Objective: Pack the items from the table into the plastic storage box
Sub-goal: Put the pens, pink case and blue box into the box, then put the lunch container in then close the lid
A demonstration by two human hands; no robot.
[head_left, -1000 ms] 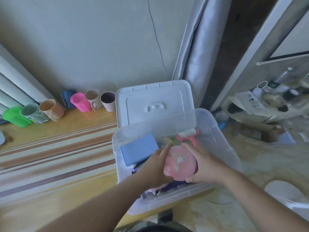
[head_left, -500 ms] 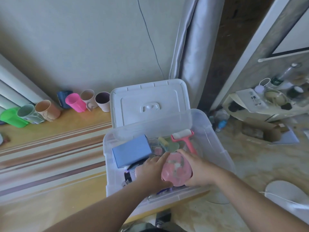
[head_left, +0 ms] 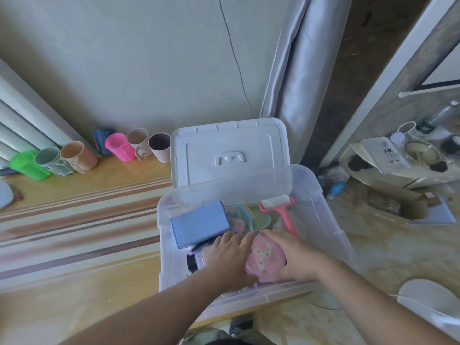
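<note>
Pink, round and flattish, with pale markings on its top face: the pink item [head_left: 265,259] sits low inside the clear plastic storage box [head_left: 331,235], near the box's front wall, gripped from both sides. Left hand [head_left: 230,257] curls round its left edge, fingers reaching over the far rim; right hand [head_left: 292,255] wraps the right edge, fingers likewise over the top. Whether the item already rests on the contents beneath cannot be told.

Just left of the left hand, a black brush-like object [head_left: 192,263] lies in the box, partly hidden. Behind the hands: a blue block [head_left: 200,226], tilted, against the left wall; a pale green piece [head_left: 258,216] with a light blue comb-like part [head_left: 245,216] across it; a pink lint roller [head_left: 280,207], white head toward the far wall.

The white lid [head_left: 230,150] stands propped behind the box. The box sits at the right end of a wooden worktop [head_left: 74,282] with a striped band. A row of cups [head_left: 119,151] lines the wall at the far left.
</note>
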